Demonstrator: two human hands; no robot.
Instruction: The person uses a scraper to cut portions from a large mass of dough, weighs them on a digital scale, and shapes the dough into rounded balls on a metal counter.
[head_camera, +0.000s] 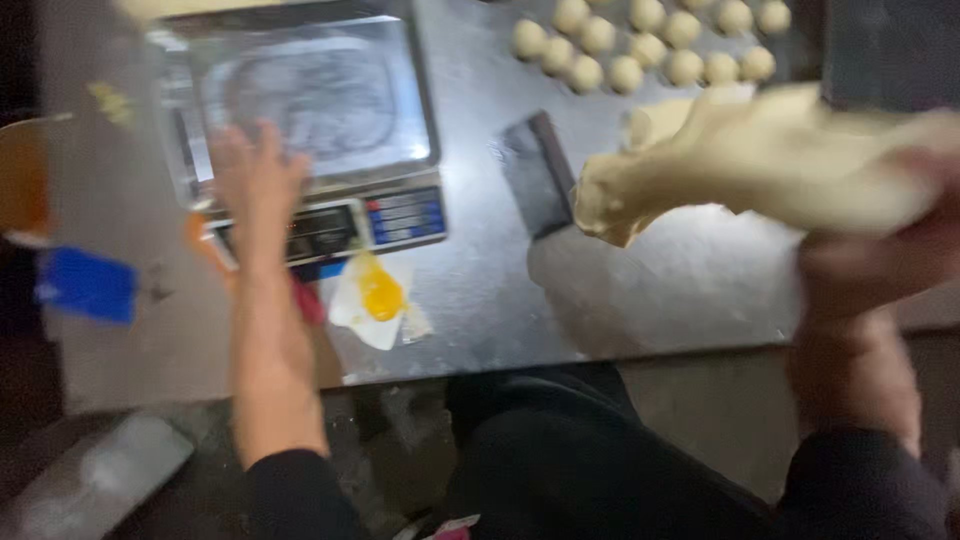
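On steel table (620, 300) | left hand (255, 180) grip open | right hand (880, 255) grips dough (760, 160)

A bakery kitchen: steel table (640, 290), scale (310, 130) at far left, dough balls (640, 45) in rows at far right.

A steel desk (640, 290) with a dull, scratched sheen fills the view under dim light; below its front edge lies a pale, dusty floor (720, 410), dark shadow at the left
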